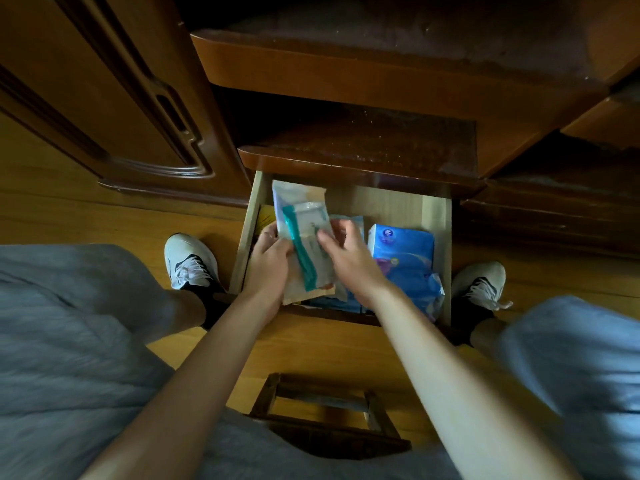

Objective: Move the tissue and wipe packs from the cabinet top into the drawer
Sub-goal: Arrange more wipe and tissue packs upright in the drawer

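An open wooden drawer [436,216] sticks out under the dark cabinet top [363,147]. Over its left half I hold a stack of flat packs [304,233], pale with a teal stripe on the upper one and a tan pack beneath. My left hand [268,261] grips the stack's left edge, fingers curled round it. My right hand [346,258] touches its right side with fingers bent; whether it grips is unclear. A blue tissue pack [405,251] lies in the drawer's right half. Another bluish pack [349,221] shows behind my right hand.
Something yellow [266,216] lies against the drawer's left wall. A carved wardrobe door [114,98] stands at left. My feet in white shoes [188,261] flank the drawer on the wooden floor. A small wooden stool [325,417] sits beneath me.
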Motion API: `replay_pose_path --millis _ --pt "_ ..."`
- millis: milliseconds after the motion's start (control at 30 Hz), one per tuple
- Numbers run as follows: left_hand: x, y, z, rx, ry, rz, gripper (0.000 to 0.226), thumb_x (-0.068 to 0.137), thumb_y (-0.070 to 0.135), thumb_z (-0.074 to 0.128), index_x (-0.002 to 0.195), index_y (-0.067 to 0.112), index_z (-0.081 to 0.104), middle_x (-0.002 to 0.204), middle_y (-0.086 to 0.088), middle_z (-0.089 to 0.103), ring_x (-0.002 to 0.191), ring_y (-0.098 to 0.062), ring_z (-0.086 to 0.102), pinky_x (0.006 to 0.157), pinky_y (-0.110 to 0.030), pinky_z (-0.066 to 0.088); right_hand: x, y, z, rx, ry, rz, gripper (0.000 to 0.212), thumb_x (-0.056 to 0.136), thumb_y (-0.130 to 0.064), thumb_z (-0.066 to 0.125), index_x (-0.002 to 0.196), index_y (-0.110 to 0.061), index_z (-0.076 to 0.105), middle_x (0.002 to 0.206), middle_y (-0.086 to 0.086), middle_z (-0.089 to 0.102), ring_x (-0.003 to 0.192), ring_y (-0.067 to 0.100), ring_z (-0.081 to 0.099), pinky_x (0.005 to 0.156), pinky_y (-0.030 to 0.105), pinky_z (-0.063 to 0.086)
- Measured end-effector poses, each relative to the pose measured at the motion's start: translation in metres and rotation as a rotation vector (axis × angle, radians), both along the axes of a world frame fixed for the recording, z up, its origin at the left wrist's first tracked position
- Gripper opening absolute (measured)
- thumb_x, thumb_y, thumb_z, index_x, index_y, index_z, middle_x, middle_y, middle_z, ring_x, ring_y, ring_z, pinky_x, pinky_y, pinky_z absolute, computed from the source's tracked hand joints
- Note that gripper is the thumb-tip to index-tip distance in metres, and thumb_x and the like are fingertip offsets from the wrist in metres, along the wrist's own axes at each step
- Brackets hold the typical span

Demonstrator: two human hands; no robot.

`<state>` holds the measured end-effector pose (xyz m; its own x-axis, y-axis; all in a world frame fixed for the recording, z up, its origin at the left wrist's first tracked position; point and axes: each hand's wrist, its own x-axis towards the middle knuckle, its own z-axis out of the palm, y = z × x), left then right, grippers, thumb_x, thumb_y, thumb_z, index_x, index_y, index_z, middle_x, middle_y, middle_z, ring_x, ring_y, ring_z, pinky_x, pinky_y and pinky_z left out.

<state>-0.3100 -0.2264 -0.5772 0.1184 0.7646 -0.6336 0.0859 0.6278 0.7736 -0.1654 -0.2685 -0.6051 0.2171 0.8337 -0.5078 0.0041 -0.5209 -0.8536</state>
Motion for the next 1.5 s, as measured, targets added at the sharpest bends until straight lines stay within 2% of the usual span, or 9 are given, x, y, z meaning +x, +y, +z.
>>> replay_pose_path --millis 100,233,333,533,633,833,967,1167,1500 --pt "0.006 -0.007 0.005 -0.021 -0.042 -0.029 0.028 0.104 0.018 0.041 0.124 0.017 0.062 0.113 -0.009 0.070 0.104 -0.025 0.068 0.077 -0.033 0.057 -0.012 -0.009 -0.003 -0.038 0.169 -0.070 0.050 0.099 -0.053 0.059 0.139 -0.032 0.037 0.127 -0.005 0.056 0.112 0.011 0.061 0.067 0.024 0.062" --pt "0.007 -0.008 0.003 0.014 0.074 -0.074 0.036 0.107 0.042 0.040 0.123 0.021 0.064 0.099 0.007 0.071 0.089 -0.007 0.066 0.070 -0.021 0.051 0.009 -0.010 -0.007 -0.099 0.305 -0.213 0.032 0.097 -0.039 0.068 0.124 -0.024 0.061 0.120 0.006 0.069 0.103 0.026 0.072 0.070 0.045 0.064" --pt "-0.001 -0.005 -0.005 0.130 0.207 -0.117 0.047 0.101 0.034 0.056 0.145 0.019 0.051 0.129 0.005 0.063 0.116 -0.010 0.057 0.097 -0.029 0.046 0.032 -0.005 -0.020 -0.093 -0.094 -0.297 0.030 0.103 -0.033 0.059 0.126 -0.014 0.056 0.121 0.009 0.066 0.103 0.025 0.070 0.076 0.048 0.064" --pt "-0.022 -0.009 -0.025 0.104 0.309 -0.211 0.039 0.098 0.023 0.056 0.137 0.024 0.057 0.116 0.010 0.063 0.089 0.000 0.057 0.064 -0.018 0.042 0.026 0.013 -0.055 -0.292 -0.478 -0.137 0.027 0.108 -0.030 0.048 0.126 -0.011 0.041 0.124 0.015 0.062 0.094 0.025 0.067 0.057 0.032 0.054" --pt "-0.028 -0.008 -0.030 0.123 0.332 -0.270 0.041 0.097 0.020 0.056 0.138 0.024 0.056 0.121 0.011 0.061 0.093 0.001 0.057 0.065 -0.018 0.041 0.008 0.026 -0.072 -0.380 -0.454 -0.146 0.025 0.109 -0.029 0.045 0.127 -0.015 0.034 0.135 0.016 0.057 0.112 0.031 0.066 0.078 0.043 0.061" --pt "-0.037 -0.005 -0.035 0.143 0.332 -0.294 0.038 0.096 0.018 0.055 0.134 0.023 0.059 0.117 0.012 0.063 0.099 0.003 0.056 0.072 -0.017 0.043 0.003 0.025 -0.092 -0.444 -0.520 -0.127 0.067 0.105 -0.028 0.048 0.159 -0.008 0.012 0.162 0.019 0.031 0.146 0.037 0.033 0.117 0.048 0.026" --pt "-0.038 -0.004 -0.036 0.163 0.340 -0.293 0.038 0.097 0.019 0.056 0.134 0.025 0.059 0.120 0.011 0.062 0.097 0.005 0.055 0.072 -0.017 0.043 0.012 0.041 -0.090 -0.292 -0.689 0.004 0.082 0.099 -0.028 0.061 0.161 -0.010 0.011 0.165 0.017 0.021 0.151 0.035 0.024 0.122 0.049 0.025" --pt "-0.039 -0.003 -0.035 0.189 0.347 -0.321 0.039 0.098 0.019 0.055 0.137 0.023 0.057 0.126 0.007 0.062 0.092 0.004 0.059 0.064 -0.009 0.046 0.045 0.089 -0.096 -0.337 -0.822 0.629 0.080 0.093 -0.043 0.065 0.160 -0.028 0.024 0.168 0.006 0.024 0.151 0.038 0.020 0.116 0.057 0.027" --pt "-0.026 0.002 -0.031 0.193 0.359 -0.372 0.037 0.099 0.022 0.054 0.136 0.024 0.056 0.125 0.008 0.062 0.094 -0.013 0.067 0.075 -0.035 0.056 0.032 0.052 -0.120 -0.363 -0.809 0.740 0.075 0.094 -0.051 0.050 0.155 -0.013 0.027 0.168 0.012 0.017 0.155 0.038 0.010 0.116 0.058 0.027"
